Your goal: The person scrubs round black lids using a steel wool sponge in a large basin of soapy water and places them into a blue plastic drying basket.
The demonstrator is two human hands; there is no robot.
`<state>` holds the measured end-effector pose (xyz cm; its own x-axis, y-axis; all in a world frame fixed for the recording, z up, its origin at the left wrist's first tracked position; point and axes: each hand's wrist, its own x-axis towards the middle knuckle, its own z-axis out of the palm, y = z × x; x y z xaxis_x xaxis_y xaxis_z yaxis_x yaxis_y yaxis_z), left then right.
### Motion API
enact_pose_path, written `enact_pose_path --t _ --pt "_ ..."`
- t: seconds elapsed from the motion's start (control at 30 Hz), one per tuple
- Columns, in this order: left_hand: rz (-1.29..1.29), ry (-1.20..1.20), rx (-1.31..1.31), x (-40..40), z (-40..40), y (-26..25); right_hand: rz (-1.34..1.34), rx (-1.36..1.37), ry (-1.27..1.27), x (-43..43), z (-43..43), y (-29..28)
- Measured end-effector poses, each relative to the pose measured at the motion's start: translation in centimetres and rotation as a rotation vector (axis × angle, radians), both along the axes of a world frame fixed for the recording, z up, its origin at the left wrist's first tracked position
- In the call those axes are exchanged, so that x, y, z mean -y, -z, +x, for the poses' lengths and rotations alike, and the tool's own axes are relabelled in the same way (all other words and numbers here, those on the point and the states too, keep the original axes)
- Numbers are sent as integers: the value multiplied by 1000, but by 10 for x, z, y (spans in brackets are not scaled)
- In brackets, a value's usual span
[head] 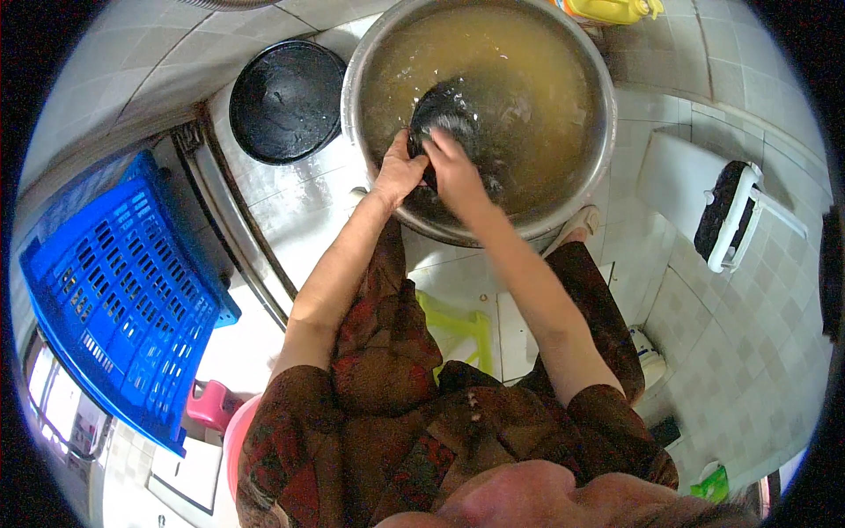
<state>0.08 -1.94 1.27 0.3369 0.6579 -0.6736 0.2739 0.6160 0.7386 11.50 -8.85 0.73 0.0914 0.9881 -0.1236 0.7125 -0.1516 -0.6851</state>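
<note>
A large round metal basin (610,125) of murky, brownish water (535,72) stands before me. Partly in the water is a wet black object (443,99) with a rounded outline; what it is, I cannot make out. My left hand (401,170) grips its near left edge, with the thumb pointing towards my right hand. Blurred by motion, my right hand (455,168) lies against the object's near side with its fingers curled. Whether it holds anything small is hidden. Small white flecks of foam or glare dot the surface around the object.
A round black lid or tray (284,102) lies on the tiled floor left of the basin. Further left stands a blue plastic basket (132,257), near a pink tub (239,429). A yellow bottle (610,9) is behind the basin. Below me is a green stool (472,330).
</note>
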Motion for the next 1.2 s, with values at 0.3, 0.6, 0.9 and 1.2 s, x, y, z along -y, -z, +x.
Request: enact_pose_path --t 0.3,0.6,0.9,1.2 --pt "-232 -53 32 -7 8 -29 -576 259 36 -67 77 -23" --pt "-368 -153 79 0 9 -17 -305 17 100 -72 51 -21" --pt "-265 -283 -34 5 14 -4 -7 2 -150 34 17 -15" --pt "56 -177 -276 16 19 16 -748 251 -45 21 77 -3"
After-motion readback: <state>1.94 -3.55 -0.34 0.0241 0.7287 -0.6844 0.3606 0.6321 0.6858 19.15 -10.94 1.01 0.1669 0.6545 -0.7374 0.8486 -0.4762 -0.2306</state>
